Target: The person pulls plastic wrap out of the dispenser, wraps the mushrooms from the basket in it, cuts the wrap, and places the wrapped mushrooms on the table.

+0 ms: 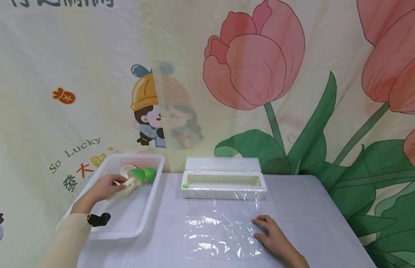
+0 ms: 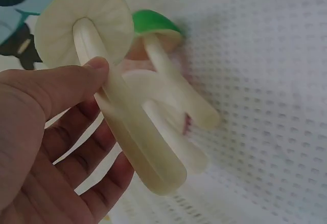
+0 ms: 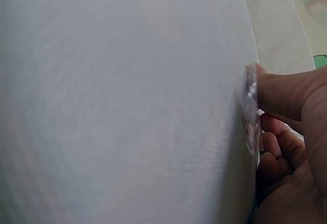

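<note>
In the white basket (image 1: 145, 219), my left hand (image 1: 105, 187) grips a toy mushroom (image 2: 140, 132) by its pale stem, thumb on top and fingers beneath. Its cap is green on top, with a pale underside turned toward the left wrist camera. Beside it lie another green-capped mushroom (image 2: 156, 22) and a red-edged pale one (image 2: 179, 150), partly hidden behind the held stem. My right hand (image 1: 272, 238) touches the right edge of a clear plastic film (image 1: 221, 230) spread on the table, thumb and index finger apart. In the right wrist view, crumpled film (image 3: 250, 101) meets the thumb.
A white film dispenser box (image 1: 224, 193) with its lid (image 1: 224, 163) raised stands at the table's back, the film running forward from it. White cloth covers the table (image 1: 301, 208). A printed curtain (image 1: 180, 44) with tulips hangs right behind.
</note>
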Motion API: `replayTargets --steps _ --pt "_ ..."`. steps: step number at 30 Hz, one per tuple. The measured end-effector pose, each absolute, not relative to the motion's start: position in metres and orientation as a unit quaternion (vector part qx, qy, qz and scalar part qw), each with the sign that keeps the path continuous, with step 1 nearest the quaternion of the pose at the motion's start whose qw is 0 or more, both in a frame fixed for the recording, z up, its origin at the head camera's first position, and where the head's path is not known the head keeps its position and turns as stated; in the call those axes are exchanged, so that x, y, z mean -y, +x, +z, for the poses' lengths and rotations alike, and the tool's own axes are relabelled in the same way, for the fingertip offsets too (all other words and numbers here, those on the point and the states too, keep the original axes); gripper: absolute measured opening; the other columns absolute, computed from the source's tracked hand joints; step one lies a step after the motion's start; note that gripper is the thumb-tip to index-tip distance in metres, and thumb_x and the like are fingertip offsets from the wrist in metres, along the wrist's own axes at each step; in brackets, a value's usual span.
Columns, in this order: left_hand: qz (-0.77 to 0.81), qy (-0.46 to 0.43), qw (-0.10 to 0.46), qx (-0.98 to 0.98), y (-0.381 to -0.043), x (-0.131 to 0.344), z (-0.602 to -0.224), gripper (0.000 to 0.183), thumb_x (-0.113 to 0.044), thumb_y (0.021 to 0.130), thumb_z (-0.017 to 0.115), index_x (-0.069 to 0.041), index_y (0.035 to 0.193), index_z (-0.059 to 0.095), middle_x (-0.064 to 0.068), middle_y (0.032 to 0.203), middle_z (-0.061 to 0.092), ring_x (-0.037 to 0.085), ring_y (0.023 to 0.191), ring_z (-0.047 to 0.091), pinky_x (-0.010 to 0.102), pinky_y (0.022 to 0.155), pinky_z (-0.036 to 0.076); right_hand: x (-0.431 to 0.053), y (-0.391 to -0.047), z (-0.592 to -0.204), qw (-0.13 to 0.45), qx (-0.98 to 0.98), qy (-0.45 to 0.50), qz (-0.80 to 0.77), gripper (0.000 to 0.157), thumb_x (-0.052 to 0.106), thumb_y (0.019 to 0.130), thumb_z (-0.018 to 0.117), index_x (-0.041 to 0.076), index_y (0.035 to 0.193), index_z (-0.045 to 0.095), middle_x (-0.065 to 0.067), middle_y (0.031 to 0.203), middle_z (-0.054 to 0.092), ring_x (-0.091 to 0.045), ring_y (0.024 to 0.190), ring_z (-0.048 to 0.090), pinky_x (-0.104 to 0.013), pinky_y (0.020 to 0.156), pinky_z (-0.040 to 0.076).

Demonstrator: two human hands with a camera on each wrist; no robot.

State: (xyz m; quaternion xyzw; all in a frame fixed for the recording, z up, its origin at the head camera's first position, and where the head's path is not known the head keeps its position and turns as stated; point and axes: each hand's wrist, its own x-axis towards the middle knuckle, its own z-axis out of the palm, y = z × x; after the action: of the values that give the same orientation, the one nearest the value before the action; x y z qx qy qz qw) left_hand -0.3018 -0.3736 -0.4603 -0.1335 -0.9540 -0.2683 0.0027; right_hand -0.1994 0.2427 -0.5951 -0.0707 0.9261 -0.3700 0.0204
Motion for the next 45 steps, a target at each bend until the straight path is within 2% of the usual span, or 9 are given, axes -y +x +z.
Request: replayTargets --steps 8,13,21,27,34,45 --pt "-0.282 -0.165 0.028 0.945 -0.297 0.348 -0.433 0.024 -0.016 0.095 0.073 -0.002 0.114 0.074 0.006 0.099 0.073 0.013 0.086 0.063 0.026 0.071 0.051 -0.240 -0.199 -0.596 0.015 -0.924 -0.068 -0.375 0.043 0.016 0.084 0.084 0.011 0.125 0.072 -0.004 0.127 0.060 -0.030 0.126 0.056 -0.057 0.111 0.043" --pt "-0.311 -0.200 0.060 0.927 -0.294 0.330 -0.428 0.021 -0.011 0.093 0.074 -0.001 0.112 0.074 0.010 0.101 0.074 0.007 0.083 0.064 0.022 0.070 0.052 -0.240 -0.197 -0.596 0.012 -0.924 -0.069 -0.375 0.043 0.016 0.083 0.084 0.010 0.125 0.072 -0.004 0.127 0.060 -0.030 0.125 0.057 -0.058 0.111 0.043" --pt "-0.359 -0.203 0.047 0.910 -0.290 0.293 -0.420 0.022 -0.013 0.095 0.074 -0.001 0.114 0.074 0.012 0.106 0.074 0.016 0.090 0.066 0.024 0.073 0.055 -0.239 -0.197 -0.595 0.018 -0.928 -0.060 -0.367 0.043 0.017 0.084 0.084 0.011 0.125 0.072 -0.005 0.128 0.060 -0.031 0.126 0.056 -0.058 0.111 0.043" --pt "-0.378 -0.214 0.045 0.900 -0.288 0.267 -0.415 0.022 -0.010 0.094 0.074 0.000 0.113 0.074 0.011 0.101 0.076 0.013 0.085 0.065 0.025 0.070 0.055 -0.238 -0.197 -0.595 0.009 -0.925 -0.070 -0.373 0.043 0.016 0.084 0.084 0.010 0.125 0.073 -0.005 0.126 0.060 -0.031 0.125 0.057 -0.058 0.111 0.043" --pt "-0.400 -0.237 0.043 0.884 -0.284 0.235 -0.411 0.025 -0.010 0.095 0.073 0.001 0.118 0.073 0.013 0.108 0.074 0.017 0.089 0.065 0.026 0.073 0.055 -0.238 -0.195 -0.595 0.006 -0.930 -0.069 -0.362 0.043 0.018 0.084 0.085 0.011 0.124 0.073 -0.004 0.126 0.061 -0.028 0.123 0.057 -0.056 0.110 0.044" --pt "-0.417 -0.264 0.052 0.868 -0.267 0.185 -0.412 0.020 -0.012 0.096 0.072 -0.006 0.115 0.074 0.008 0.108 0.073 0.015 0.088 0.063 0.027 0.071 0.054 -0.241 -0.197 -0.592 -0.010 -0.928 -0.082 -0.363 0.043 0.017 0.083 0.085 0.010 0.124 0.073 -0.004 0.124 0.061 -0.028 0.121 0.058 -0.057 0.108 0.045"
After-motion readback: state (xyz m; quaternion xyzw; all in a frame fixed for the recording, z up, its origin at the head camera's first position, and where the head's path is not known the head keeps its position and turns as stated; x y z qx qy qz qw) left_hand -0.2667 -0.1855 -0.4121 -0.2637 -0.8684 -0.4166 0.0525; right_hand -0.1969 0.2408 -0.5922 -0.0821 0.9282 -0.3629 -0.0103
